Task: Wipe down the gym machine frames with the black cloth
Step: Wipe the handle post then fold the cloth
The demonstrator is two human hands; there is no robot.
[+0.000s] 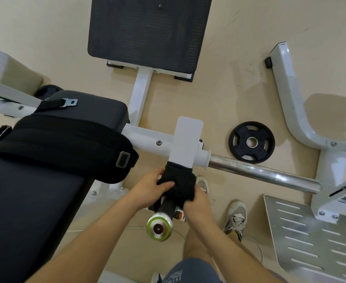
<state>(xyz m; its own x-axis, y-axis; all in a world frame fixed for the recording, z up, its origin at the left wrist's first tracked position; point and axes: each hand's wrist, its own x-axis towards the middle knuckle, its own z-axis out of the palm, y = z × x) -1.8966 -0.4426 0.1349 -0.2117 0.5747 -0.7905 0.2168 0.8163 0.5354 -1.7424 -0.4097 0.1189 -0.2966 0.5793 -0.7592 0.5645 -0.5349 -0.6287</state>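
The black cloth [178, 183] is wrapped round the machine's handle bar just below a flat white frame plate [186, 141]. My left hand [150, 185] grips the cloth from the left, thumb lying across its front. My right hand [196, 203] grips the cloth's lower right side. Below the cloth the handle ends in a black grip and a silver cap with a green ring [159, 227]. A white frame tube [147, 138] runs left from the plate to the black seat pad [90, 111].
A chrome weight bar [263, 173] sticks out to the right. A black weight plate [251, 142] lies on the beige floor. A black footplate [147, 31] stands at the top, another white frame [294, 103] and a slotted metal step [310, 237] at right. My shoes [236, 218] are below.
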